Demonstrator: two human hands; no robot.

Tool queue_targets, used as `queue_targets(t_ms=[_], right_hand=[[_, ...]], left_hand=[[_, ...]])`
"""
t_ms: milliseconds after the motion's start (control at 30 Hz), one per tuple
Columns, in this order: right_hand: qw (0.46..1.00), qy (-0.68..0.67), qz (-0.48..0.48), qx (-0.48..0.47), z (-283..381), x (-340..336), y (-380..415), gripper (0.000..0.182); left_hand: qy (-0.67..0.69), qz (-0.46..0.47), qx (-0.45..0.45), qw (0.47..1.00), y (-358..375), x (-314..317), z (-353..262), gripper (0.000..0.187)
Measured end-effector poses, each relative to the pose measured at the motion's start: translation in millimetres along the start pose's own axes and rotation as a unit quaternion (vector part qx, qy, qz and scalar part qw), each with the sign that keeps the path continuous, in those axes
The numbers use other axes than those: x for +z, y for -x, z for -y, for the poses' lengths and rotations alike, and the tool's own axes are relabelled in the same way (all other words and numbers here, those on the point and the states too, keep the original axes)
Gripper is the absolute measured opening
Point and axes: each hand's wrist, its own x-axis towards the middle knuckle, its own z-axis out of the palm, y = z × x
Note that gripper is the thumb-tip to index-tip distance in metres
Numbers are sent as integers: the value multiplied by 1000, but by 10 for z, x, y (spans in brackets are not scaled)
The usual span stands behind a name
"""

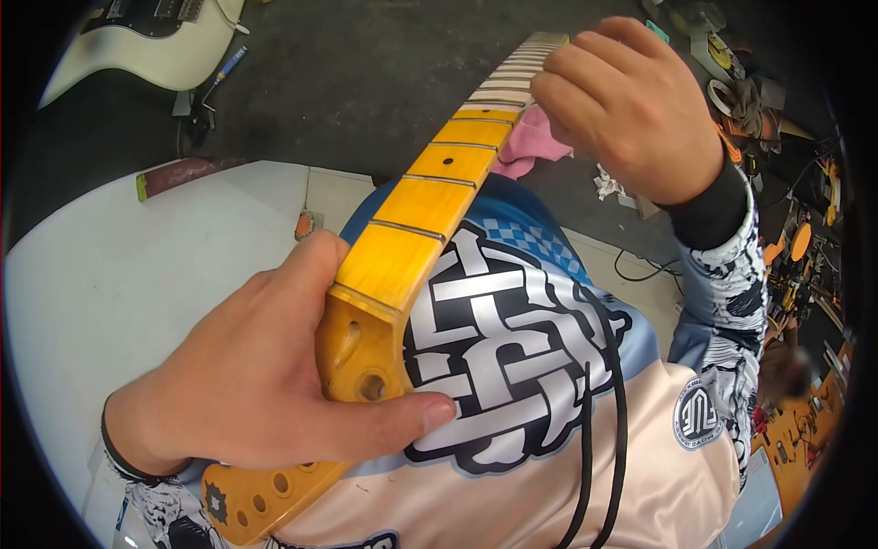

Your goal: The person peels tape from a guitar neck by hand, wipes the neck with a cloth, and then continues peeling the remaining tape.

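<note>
A yellow guitar neck (425, 197) slants across the view, its headstock with tuner holes at the lower left and its far end at the upper right. My left hand (247, 366) wraps round the neck near the headstock, thumb and fingers on either side. At the far end, the upper frets look whitish. My right hand (631, 101) is curled with its fingers pressed together at the edge of the neck there; whatever its fingers hold, if anything, is hidden. A pink cloth (532, 142) lies behind the neck below my right hand.
A white guitar body (146, 46) lies at the upper left on the dark bench (366, 82), beside a blue-handled tool (230, 64). Crumpled white paper (605, 183) sits below my right hand. Tools and cables (809, 247) crowd the right side.
</note>
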Motion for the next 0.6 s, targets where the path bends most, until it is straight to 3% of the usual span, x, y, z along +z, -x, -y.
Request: queue_targets(t_ms=[100, 267, 367, 600], right_hand=[[997, 10, 50, -63, -140, 18, -69, 15], [987, 1, 85, -133, -234, -30, -249, 20], [980, 33, 109, -161, -227, -162, -376, 26], [983, 15, 103, -151, -273, -177, -432, 29]], left_hand=[[-101, 9, -25, 995, 2, -19, -122, 78], [-221, 35, -78, 971, -10, -19, -323, 83], [-263, 20, -36, 964, 9, -8, -271, 84], [-283, 43, -69, 956, 2, -16, -362, 80]])
